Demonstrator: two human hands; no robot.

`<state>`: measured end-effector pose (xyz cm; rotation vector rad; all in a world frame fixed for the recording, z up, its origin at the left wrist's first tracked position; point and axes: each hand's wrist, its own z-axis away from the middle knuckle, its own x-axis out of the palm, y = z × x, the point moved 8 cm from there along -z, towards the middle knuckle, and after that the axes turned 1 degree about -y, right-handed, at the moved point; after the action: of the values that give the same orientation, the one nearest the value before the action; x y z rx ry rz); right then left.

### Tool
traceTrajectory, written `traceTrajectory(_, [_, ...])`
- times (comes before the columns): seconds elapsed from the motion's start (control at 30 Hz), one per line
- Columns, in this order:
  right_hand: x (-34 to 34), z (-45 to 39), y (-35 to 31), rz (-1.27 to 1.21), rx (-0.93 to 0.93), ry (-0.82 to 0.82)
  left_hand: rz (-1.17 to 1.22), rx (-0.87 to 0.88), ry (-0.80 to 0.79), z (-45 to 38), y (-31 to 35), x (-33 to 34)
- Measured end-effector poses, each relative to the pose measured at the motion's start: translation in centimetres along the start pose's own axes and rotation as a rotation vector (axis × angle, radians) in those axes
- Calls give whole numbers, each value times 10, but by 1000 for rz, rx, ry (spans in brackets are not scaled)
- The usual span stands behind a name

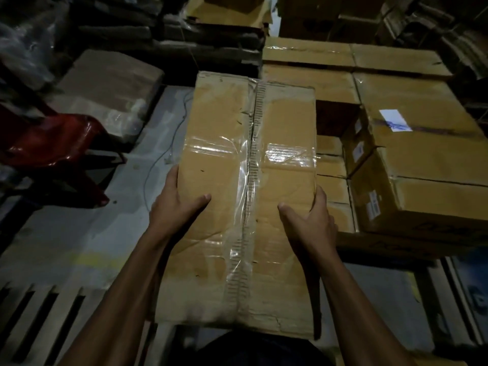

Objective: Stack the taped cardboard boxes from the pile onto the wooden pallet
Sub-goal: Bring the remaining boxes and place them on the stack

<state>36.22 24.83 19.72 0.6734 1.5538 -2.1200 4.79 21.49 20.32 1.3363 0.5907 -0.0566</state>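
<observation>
A long cardboard box [219, 143] sealed with clear tape along its centre seam and across its middle is held up in front of me. My left hand [177, 204] grips its left edge, thumb lying on the top face. My right hand [309, 217] grips the right edge the same way. To the right stands a stack of taped cardboard boxes [412, 165], some with white labels. Slats of a wooden pallet [39, 315] show at the lower left, below the held box.
A red plastic chair [52, 146] stands at the left. A plastic-wrapped bundle [111, 88] lies behind it. More cartons and dark stacked goods [206, 35] fill the back. Grey concrete floor [79, 233] with a thin cord runs between chair and box.
</observation>
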Motion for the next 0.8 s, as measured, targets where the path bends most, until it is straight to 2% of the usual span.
traceTrajectory(0.33, [3, -169, -37, -51, 112, 58, -59, 37, -100, -196, 34, 64])
traceTrajectory(0.63, [-15, -245, -58, -75, 244, 198, -59, 90, -284, -323, 69, 124])
traceTrajectory(0.8, [-6, -268, -58, -127, 369, 369, -120, 149, -436, -394, 82, 168])
